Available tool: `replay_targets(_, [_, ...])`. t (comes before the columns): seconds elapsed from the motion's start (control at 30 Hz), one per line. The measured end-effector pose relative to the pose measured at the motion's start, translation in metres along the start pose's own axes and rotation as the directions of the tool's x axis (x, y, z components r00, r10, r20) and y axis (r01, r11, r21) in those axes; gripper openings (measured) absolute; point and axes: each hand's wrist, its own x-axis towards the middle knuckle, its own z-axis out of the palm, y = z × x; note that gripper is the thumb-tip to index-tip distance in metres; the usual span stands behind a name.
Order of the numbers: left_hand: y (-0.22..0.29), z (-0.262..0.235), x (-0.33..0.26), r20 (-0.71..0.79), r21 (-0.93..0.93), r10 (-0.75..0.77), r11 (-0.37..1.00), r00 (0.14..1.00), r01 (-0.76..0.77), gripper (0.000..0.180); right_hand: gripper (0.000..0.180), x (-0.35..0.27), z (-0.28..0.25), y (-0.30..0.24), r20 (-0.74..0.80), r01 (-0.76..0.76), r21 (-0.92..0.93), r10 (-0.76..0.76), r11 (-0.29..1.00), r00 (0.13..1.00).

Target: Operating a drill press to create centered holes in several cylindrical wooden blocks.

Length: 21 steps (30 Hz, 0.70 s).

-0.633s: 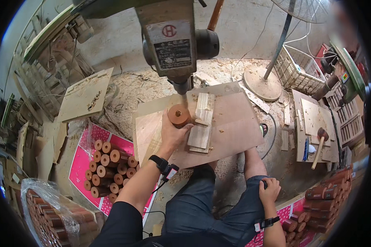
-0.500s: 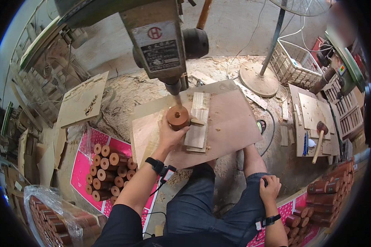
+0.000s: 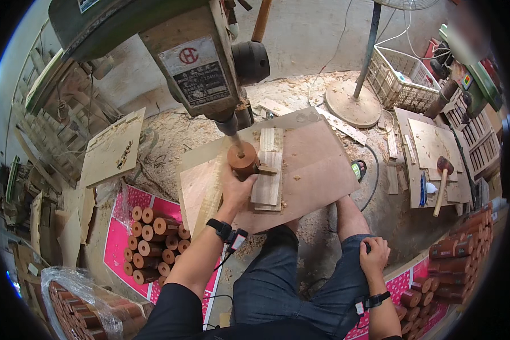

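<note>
My left hand (image 3: 236, 188) is closed round an upright reddish-brown wooden cylinder (image 3: 243, 165) on a board-topped work table (image 3: 317, 161). Above it hangs the head of a green-grey drill press (image 3: 195, 73). Its drill bit (image 3: 236, 145) reaches down to the hole in the cylinder's top face. Against the cylinder's right side sits a small wooden peg (image 3: 267, 169), by a pale wooden strip (image 3: 266, 192) fixed on the board. My right hand (image 3: 374, 254) rests on my right knee, its fingers curled round a small black object (image 3: 368, 247) that I cannot identify.
Drilled cylinders (image 3: 147, 248) are piled on a pink sheet at left, with a plastic-wrapped stack (image 3: 90, 311) nearer. More cylinders (image 3: 445, 266) stand at right. A mallet (image 3: 443, 181) lies on a side board. A fan base (image 3: 353, 107) and a crate (image 3: 405, 79) stand behind, among wood shavings.
The drill bit has come down to the cylinder's hole, which showed clear below it before. My view has shifted slightly. Both hands keep their places.
</note>
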Motion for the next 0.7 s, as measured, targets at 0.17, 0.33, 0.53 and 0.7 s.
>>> replay_targets(0.17, [-0.004,-0.008,0.008,0.109,0.033,-0.087,0.996,0.990,0.084,0.069,0.008,0.002,0.001,-0.001,-0.008,0.010,0.001,-0.010,1.000,1.000])
replay_targets(0.33, [-0.004,0.006,-0.005,-0.062,0.034,0.080,0.996,0.995,-0.078,0.065,0.008,0.002,0.001,-0.002,-0.002,-0.018,-0.016,0.017,1.000,1.000])
replay_targets(0.53, [-0.006,-0.003,-0.017,0.030,0.093,-0.016,0.996,0.999,0.013,0.059,0.008,0.002,0.001,-0.002,-0.007,-0.017,-0.041,0.016,0.999,1.000])
replay_targets(0.7, [-0.017,-0.056,-0.024,0.063,0.192,0.109,0.974,0.992,-0.119,0.051,0.008,0.002,0.001,0.001,0.009,-0.010,-0.021,0.011,1.000,1.000])
